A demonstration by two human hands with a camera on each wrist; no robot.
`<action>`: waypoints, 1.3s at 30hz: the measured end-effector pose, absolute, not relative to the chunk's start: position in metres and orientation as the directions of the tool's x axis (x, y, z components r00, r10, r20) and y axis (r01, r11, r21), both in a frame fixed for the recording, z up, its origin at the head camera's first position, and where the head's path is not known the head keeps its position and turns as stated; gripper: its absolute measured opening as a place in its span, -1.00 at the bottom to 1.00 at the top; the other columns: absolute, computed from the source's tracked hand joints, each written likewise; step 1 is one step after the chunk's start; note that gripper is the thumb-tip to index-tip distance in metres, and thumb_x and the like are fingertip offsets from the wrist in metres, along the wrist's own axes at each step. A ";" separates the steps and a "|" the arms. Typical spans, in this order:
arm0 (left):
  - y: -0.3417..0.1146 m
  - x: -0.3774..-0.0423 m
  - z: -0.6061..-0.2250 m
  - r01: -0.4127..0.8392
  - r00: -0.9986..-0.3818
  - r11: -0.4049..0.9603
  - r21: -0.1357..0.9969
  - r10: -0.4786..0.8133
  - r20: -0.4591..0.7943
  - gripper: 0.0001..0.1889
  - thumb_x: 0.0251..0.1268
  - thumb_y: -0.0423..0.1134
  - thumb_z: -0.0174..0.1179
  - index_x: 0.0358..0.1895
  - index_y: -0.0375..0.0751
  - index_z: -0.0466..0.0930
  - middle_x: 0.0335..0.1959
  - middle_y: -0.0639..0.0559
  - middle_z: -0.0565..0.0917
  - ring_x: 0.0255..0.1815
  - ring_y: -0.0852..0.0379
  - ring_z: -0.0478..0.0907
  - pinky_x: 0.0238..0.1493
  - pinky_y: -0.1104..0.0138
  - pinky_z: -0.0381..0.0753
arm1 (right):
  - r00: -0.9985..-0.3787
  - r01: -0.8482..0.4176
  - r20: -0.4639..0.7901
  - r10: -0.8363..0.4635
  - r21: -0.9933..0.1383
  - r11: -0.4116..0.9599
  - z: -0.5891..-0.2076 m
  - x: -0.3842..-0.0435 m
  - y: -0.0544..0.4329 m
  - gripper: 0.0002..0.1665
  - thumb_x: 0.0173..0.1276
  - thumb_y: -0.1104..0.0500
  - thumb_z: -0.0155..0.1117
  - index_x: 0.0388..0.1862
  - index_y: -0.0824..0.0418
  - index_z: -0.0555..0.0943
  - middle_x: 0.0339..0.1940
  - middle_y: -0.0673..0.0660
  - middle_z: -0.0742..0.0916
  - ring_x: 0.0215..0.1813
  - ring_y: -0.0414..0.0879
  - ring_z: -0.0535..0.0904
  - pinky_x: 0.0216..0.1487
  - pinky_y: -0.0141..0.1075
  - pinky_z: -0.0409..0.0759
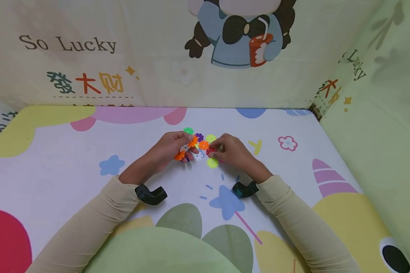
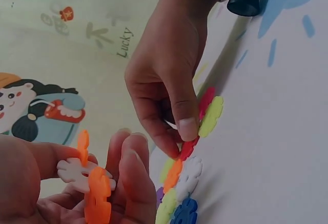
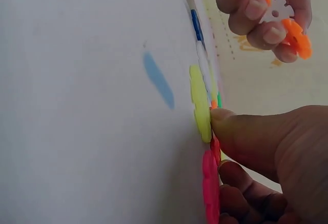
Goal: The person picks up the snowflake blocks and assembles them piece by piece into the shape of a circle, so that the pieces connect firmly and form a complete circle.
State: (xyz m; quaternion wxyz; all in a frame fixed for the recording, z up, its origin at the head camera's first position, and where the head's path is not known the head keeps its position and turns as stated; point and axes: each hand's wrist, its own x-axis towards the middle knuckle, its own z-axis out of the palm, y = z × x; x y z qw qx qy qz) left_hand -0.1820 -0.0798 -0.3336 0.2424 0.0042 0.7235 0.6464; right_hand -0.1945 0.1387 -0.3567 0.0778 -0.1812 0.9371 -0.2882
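My left hand (image 1: 167, 151) holds a small joined piece up off the table. It is a white notched snowflake disc (image 2: 77, 175) with an orange disc (image 2: 98, 198) slotted into one side and another orange disc (image 2: 83, 146) into the other. Over the loose discs, my right hand (image 1: 234, 151) pinches a red snowflake disc (image 2: 189, 148) between thumb and forefinger, low at the tabletop. Right beside those fingertips lie a yellow-green disc (image 3: 201, 103) and a pink disc (image 3: 210, 188).
More loose discs lie between the hands: green (image 1: 188, 131), purple (image 1: 199, 137), orange (image 1: 203, 145), white (image 1: 198, 156) and blue (image 2: 185, 212). The table cover (image 1: 71, 182) carries printed shapes. Printed cloth walls (image 1: 157, 49) stand behind and at the right.
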 end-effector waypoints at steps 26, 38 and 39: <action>-0.083 -0.180 -0.335 -0.292 -0.884 0.195 0.936 0.318 -0.342 -0.64 0.51 -0.20 0.01 0.20 -0.34 0.54 -0.15 -0.15 0.72 -0.12 0.06 0.65 0.32 0.20 0.33 | -0.920 -0.251 -0.077 -0.384 -0.636 0.730 -0.351 -0.194 0.142 -0.73 0.31 0.24 0.36 -0.01 0.21 0.68 -0.16 0.08 0.70 -0.11 -0.02 0.53 -0.05 -0.26 0.59; -0.081 -0.180 -0.336 -0.294 -0.899 0.197 0.935 0.276 -0.341 -0.70 0.48 -0.26 0.04 0.08 -0.39 0.58 -0.16 -0.11 0.60 -0.24 0.07 0.48 -0.27 0.45 0.54 | -0.922 -0.306 0.054 -0.383 -0.706 0.638 -0.347 -0.193 0.147 -0.70 0.31 0.34 0.32 0.02 0.23 0.71 -0.19 0.10 0.71 -0.23 -0.04 0.57 -0.29 -0.31 0.59; -0.081 -0.180 -0.336 -0.302 -0.898 0.195 0.933 0.272 -0.347 -0.70 0.48 -0.26 0.05 0.09 -0.38 0.58 -0.16 -0.11 0.60 -0.23 0.07 0.50 -0.25 0.44 0.56 | -0.922 -0.307 0.060 -0.382 -0.714 0.630 -0.346 -0.193 0.147 -0.71 0.31 0.34 0.32 0.01 0.24 0.71 -0.18 0.09 0.72 -0.19 -0.05 0.59 -0.24 -0.32 0.61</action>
